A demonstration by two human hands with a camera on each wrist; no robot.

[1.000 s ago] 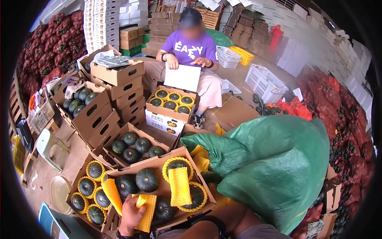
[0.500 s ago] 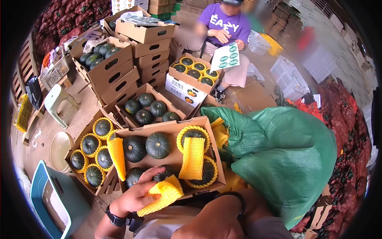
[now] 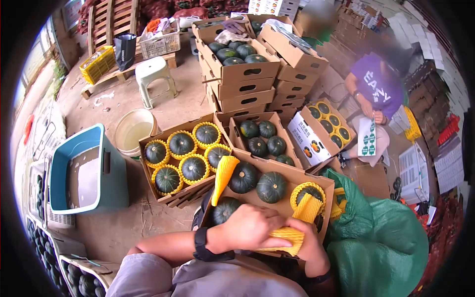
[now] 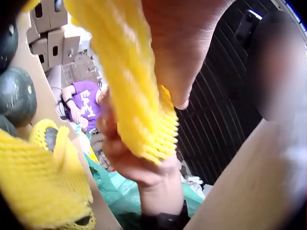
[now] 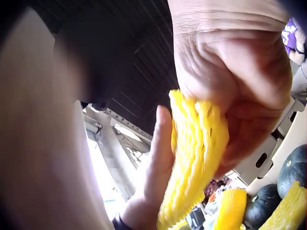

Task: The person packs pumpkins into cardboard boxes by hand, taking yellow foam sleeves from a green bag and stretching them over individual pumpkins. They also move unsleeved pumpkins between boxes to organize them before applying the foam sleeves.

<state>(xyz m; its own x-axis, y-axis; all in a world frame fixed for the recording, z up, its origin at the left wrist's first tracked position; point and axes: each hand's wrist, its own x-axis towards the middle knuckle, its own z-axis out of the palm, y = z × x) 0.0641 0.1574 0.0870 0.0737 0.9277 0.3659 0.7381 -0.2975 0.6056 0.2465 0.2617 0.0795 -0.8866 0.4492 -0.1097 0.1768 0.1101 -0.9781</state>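
In the head view my left hand and right hand meet over the near edge of an open cardboard box. Between them they hold a yellow foam net sleeve, flattened and bunched; the left wrist view shows its ridged mesh close up. In the right wrist view my right palm lies beside the foam net, with the left thumb at its other side. Dark green squashes sit in the box, one wearing a yellow net. Another net sleeve leans over the box's left wall.
To the left stands a box of netted squashes, then a blue tub and a bucket. A green sack bulges at right. Stacked boxes rise behind. A seated person handles a printed sheet.
The head view has swung left, so the scene has shifted right. My left hand has brought the net sleeve to my right hand, which now grips it too.
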